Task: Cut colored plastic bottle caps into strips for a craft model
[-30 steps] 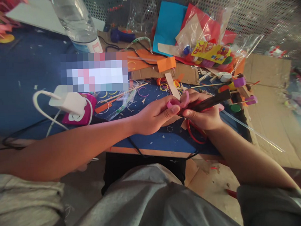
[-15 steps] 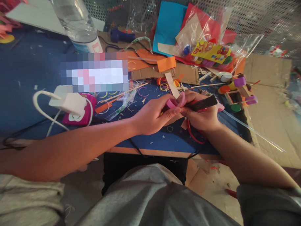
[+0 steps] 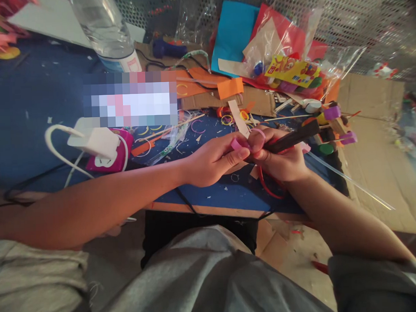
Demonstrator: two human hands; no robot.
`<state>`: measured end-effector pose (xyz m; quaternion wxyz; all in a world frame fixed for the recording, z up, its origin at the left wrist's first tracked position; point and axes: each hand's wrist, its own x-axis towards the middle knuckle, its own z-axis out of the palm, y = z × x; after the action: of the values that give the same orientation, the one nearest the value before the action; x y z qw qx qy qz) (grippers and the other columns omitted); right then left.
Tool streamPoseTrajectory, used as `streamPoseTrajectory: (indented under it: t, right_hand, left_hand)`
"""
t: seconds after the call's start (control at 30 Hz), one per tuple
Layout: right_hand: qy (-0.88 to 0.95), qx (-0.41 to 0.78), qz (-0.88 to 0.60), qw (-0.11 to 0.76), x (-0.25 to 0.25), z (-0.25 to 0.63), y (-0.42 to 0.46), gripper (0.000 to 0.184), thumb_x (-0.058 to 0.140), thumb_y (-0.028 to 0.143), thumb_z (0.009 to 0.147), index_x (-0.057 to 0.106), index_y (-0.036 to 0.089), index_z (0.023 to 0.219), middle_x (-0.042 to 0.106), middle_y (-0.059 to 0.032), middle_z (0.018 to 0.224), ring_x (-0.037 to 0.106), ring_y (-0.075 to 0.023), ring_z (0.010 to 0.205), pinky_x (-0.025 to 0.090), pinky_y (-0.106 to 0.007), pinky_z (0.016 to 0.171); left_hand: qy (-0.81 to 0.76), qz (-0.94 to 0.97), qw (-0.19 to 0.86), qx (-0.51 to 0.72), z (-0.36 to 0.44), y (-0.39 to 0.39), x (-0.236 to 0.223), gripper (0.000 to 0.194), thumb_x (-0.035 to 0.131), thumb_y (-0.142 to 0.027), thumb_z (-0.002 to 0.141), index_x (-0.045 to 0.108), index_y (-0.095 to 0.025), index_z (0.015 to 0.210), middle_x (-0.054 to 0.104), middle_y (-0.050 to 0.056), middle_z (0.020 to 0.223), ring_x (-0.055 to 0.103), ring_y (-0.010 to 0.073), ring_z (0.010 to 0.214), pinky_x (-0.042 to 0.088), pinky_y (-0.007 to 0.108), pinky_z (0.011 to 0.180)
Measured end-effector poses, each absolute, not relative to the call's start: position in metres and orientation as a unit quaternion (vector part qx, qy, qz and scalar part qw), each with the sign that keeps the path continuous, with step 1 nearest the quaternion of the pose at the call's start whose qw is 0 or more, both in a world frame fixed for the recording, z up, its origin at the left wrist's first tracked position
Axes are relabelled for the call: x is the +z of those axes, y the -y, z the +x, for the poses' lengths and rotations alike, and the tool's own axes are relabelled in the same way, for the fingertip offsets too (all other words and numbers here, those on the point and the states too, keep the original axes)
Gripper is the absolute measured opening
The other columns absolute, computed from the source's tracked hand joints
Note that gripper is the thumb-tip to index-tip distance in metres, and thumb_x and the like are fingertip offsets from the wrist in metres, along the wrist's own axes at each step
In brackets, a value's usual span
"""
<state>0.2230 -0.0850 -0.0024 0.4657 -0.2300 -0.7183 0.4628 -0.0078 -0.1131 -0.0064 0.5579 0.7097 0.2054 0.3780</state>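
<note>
A curled pink strip point(image 3: 259, 134) is pinched between my two hands over the blue tabletop. My left hand point(image 3: 210, 161) is closed, its thumb and fingers on the strip's left part. My right hand point(image 3: 283, 160) grips the right part with its fingertips. A dark, flat, blade-like bar point(image 3: 294, 137) also sticks out of that hand toward the upper right. Below the palm curves a red loop point(image 3: 268, 185), like a scissors handle; whether bar and loop are one tool I cannot tell. A pale paper strip point(image 3: 238, 118) lies just beyond my fingertips.
At the left, a white charger point(image 3: 93, 138) sits in a magenta power socket point(image 3: 121, 152). Behind it stands a water bottle point(image 3: 110, 36). Coloured paper point(image 3: 233, 37) and a yellow-labelled bag point(image 3: 292, 71) lie at the back, cardboard point(image 3: 371, 155) on the right. Small scraps litter the blue table point(image 3: 212, 199).
The ends of the pink strip have moved slightly apart in my fingers. The dark bar in my right hand has swung a little up and to the right.
</note>
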Motion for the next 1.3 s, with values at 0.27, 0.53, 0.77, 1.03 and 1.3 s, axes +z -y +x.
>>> streamPoseTrajectory:
  t: [0.27, 0.53, 0.77, 1.03, 1.3]
  right_hand:
    - [0.728, 0.429, -0.230, 0.483, -0.008, 0.225, 0.081, 0.038, 0.110, 0.058, 0.081, 0.089, 0.029, 0.092, 0.078, -0.0031, 0.083, 0.073, -0.0218, 0.078, 0.063, -0.040, 0.077]
    - [0.750, 0.338, -0.272, 0.500, -0.005, 0.224, 0.083, 0.039, 0.107, 0.065, 0.082, 0.088, 0.031, 0.086, 0.081, -0.0046, 0.087, 0.075, -0.0255, 0.083, 0.066, -0.047, 0.085]
    - [0.760, 0.346, -0.252, 0.489, -0.003, 0.225, 0.085, 0.032, 0.106, 0.059, 0.086, 0.090, 0.031, 0.090, 0.081, -0.0054, 0.090, 0.075, -0.0257, 0.084, 0.066, -0.047, 0.086]
    - [0.722, 0.393, -0.263, 0.506, -0.005, 0.221, 0.088, 0.040, 0.110, 0.061, 0.078, 0.085, 0.029, 0.077, 0.071, -0.0036, 0.081, 0.065, -0.0218, 0.077, 0.065, -0.043, 0.078]
    - [0.669, 0.502, -0.234, 0.495, 0.000, 0.215, 0.094, 0.037, 0.105, 0.053, 0.089, 0.080, 0.026, 0.084, 0.066, 0.0000, 0.082, 0.056, -0.0124, 0.058, 0.052, -0.031, 0.052]
  left_hand:
    - [-0.228, 0.683, 0.567, 0.399, -0.005, 0.116, -0.009, 0.057, 0.063, -0.081, 0.111, 0.057, -0.024, 0.108, 0.053, -0.002, 0.080, 0.048, 0.0146, 0.071, 0.043, 0.032, 0.066]
    - [-0.277, 0.720, 0.471, 0.428, -0.007, 0.111, -0.013, 0.055, 0.076, -0.074, 0.106, 0.068, -0.020, 0.114, 0.068, 0.001, 0.092, 0.056, 0.0150, 0.081, 0.046, 0.031, 0.077]
    - [-0.271, 0.749, 0.428, 0.428, -0.008, 0.112, -0.013, 0.050, 0.070, -0.071, 0.111, 0.066, -0.021, 0.111, 0.072, 0.001, 0.095, 0.059, 0.0153, 0.082, 0.049, 0.031, 0.081]
    - [-0.209, 0.729, 0.495, 0.425, -0.004, 0.112, -0.009, 0.050, 0.068, -0.073, 0.111, 0.066, -0.023, 0.112, 0.069, 0.004, 0.099, 0.060, 0.0190, 0.090, 0.054, 0.035, 0.086]
    - [-0.211, 0.671, 0.590, 0.397, -0.005, 0.115, -0.007, 0.060, 0.065, -0.083, 0.108, 0.056, -0.024, 0.104, 0.048, -0.002, 0.083, 0.044, 0.0149, 0.073, 0.040, 0.034, 0.066]
